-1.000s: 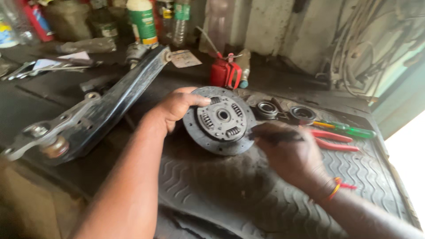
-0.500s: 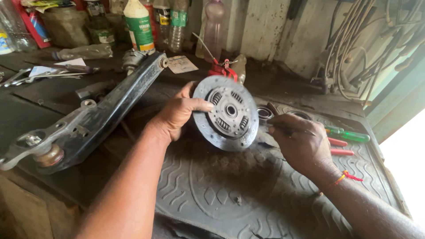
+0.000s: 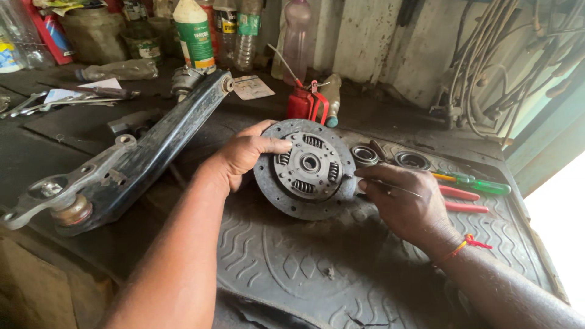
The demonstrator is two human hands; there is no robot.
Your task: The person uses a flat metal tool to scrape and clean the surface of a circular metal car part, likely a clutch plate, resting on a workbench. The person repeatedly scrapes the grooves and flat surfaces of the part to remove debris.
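Together, left hand (image 3: 244,152) and right hand (image 3: 405,204), fingers gripping one clutch disc (image 3: 306,167), beside two bearings (image 3: 364,155).

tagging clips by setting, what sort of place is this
Most likely a vehicle repair workshop: a clutch disc propped up on a grimy bench, a heavy metal arm lying beside it, plus a red oil can and screwdrivers.

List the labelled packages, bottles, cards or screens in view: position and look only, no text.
White bottle, back of bench left of centre: green label, orange band.
Clear plastic bottles, right of it: green labels.
Pink-tinted bottle, by the wall: no label seen.
Red container, far left back: blue patch.
Printed card, flat behind the black metal arm: pale, rectangular.
No screens.
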